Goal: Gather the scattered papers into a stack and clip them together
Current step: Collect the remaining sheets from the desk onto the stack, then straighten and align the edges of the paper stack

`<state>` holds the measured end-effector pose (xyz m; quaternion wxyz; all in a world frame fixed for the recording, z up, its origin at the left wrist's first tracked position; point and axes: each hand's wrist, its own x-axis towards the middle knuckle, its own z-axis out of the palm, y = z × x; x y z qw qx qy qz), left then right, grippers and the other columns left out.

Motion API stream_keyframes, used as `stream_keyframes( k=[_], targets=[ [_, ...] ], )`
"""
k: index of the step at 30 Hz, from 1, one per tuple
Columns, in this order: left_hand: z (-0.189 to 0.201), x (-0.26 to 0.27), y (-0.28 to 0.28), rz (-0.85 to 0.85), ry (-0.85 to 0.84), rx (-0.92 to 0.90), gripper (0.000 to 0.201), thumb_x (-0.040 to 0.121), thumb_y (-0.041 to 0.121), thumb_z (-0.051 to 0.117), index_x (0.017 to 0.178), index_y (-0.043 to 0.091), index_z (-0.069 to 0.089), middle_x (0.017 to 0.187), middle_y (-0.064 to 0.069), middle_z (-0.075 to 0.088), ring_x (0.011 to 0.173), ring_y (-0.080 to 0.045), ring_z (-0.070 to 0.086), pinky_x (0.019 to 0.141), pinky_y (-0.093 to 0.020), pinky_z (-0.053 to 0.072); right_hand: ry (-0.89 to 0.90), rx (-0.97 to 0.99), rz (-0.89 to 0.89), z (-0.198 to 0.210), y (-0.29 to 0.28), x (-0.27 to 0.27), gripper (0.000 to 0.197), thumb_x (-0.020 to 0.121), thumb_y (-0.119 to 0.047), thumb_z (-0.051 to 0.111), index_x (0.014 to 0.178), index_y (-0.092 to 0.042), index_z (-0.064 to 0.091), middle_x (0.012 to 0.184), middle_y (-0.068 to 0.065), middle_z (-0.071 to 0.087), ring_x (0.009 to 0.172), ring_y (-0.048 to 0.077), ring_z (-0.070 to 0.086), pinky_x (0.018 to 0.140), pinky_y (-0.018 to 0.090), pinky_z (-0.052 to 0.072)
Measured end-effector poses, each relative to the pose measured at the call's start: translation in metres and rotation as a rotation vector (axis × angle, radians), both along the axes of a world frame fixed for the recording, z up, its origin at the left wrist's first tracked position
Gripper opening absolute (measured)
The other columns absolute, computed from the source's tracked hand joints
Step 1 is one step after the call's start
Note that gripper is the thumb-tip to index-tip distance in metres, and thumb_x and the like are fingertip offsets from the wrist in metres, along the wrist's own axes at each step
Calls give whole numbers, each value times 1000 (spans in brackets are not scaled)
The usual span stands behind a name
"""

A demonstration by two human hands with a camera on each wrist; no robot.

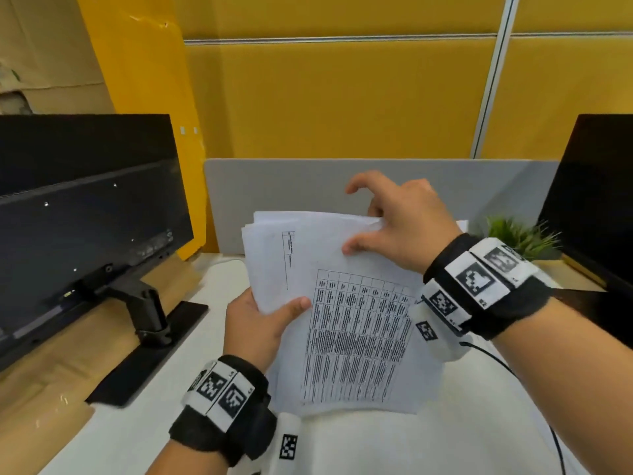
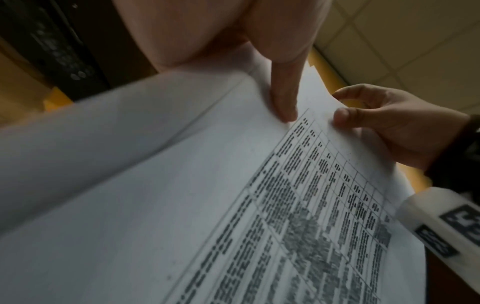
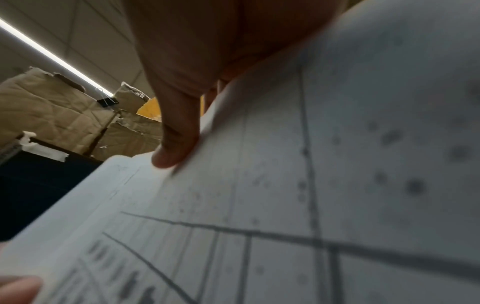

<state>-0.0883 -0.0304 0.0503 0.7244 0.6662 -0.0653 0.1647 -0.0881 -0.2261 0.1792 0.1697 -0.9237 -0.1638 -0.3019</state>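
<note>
The papers (image 1: 342, 303) are off the tabletop (image 1: 376, 447), held up between both hands in the middle of the scene. Their long axis runs near to far, tilted slightly left at the far end. The left hand (image 1: 255, 325) grips the left edge, thumb curled over the top sheet and fingers behind. The right hand (image 1: 399, 222) takes the far right corner, thumb pressed on the printed face and the other fingers loosely bent above the far edge. Sheet edges at the far left corner are fanned and not yet square, so I judge the stack unaligned.

No clip is visible among the papers. The right wrist view shows a black binder clip (image 3: 107, 101) fastened on cardboard at far left, well apart. A monitor (image 1: 85, 217) stands left, a plant (image 1: 520, 236) far right. Neither obstructs the papers.
</note>
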Motion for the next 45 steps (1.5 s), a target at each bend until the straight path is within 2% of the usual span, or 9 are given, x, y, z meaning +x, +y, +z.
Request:
stream_keyframes(
  k=[3, 8, 14, 19, 24, 35, 37, 40, 45],
  targets=[
    [0, 5, 1, -6, -21, -31, 29, 68, 3, 79, 91, 17, 68, 74, 17, 74, 71, -3, 71, 56, -16, 54, -196, 393, -131, -30, -37, -5, 94, 57, -58, 79, 136, -31, 34, 116, -9, 55, 112, 10, 45, 99, 32, 27],
    [5, 14, 10, -41, -85, -48, 27, 72, 5, 73, 90, 24, 66, 82, 17, 75, 79, -3, 71, 62, -17, 55, 363, 1276, 169, -121, -66, -14, 142, 29, -52, 92, 145, -34, 12, 141, 10, 46, 129, 27, 47, 105, 51, 41],
    [1, 12, -8, -98, -96, 3, 25, 87, 2, 58, 94, 26, 61, 78, 25, 72, 77, 6, 68, 62, -9, 50, 207, 1160, 158, -137, -46, -19, 59, 68, -15, 76, 123, -13, 53, 113, 3, 68, 105, 17, 65, 92, 36, 53],
    [-21, 5, -13, -81, -22, 64, 43, 82, 26, 71, 120, 23, 51, 115, 4, 66, 104, -12, 65, 88, -37, 54, 209, 1246, 96, -161, -33, -30, 67, 63, -21, 77, 122, -23, 44, 120, -2, 61, 108, 10, 61, 92, 33, 53],
    [-26, 1, -24, -53, 46, 152, 24, 95, 18, 50, 114, 33, 50, 120, 8, 63, 114, -14, 58, 100, -46, 45, 232, 1153, 38, -173, -18, -33, 39, 89, -12, 61, 120, -27, 43, 115, -10, 59, 111, 13, 59, 96, 40, 50],
    [-33, -5, -24, -87, 90, 197, 22, 94, 15, 52, 107, 32, 50, 112, 6, 64, 102, -7, 62, 90, -39, 50, 314, 1139, 9, -173, -36, -52, 31, 91, -9, 57, 109, -34, 50, 113, -7, 65, 108, 13, 63, 96, 42, 50],
    [-28, -4, -33, -114, 80, 235, 22, 93, 12, 53, 100, 33, 48, 101, 7, 64, 87, 1, 63, 81, -31, 49, 245, 1116, -84, -160, -64, -53, 29, 90, -7, 58, 104, -32, 53, 111, -2, 66, 105, 17, 64, 93, 44, 51],
    [-22, -1, -44, -185, 64, 339, 22, 91, 14, 57, 100, 32, 50, 89, -1, 64, 83, -18, 63, 70, -26, 43, 173, 1038, -308, -134, -133, -61, 26, 90, -6, 58, 110, -22, 54, 113, 3, 63, 100, 19, 61, 83, 36, 49],
    [-25, 6, -60, -264, 105, 657, 7, 91, 22, 57, 87, 27, 59, 82, -3, 65, 77, -25, 63, 64, -26, 47, 499, 704, -689, -131, -260, -71, 33, 90, -11, 58, 123, -10, 56, 112, 11, 64, 97, 25, 57, 85, 33, 41]
  ],
)
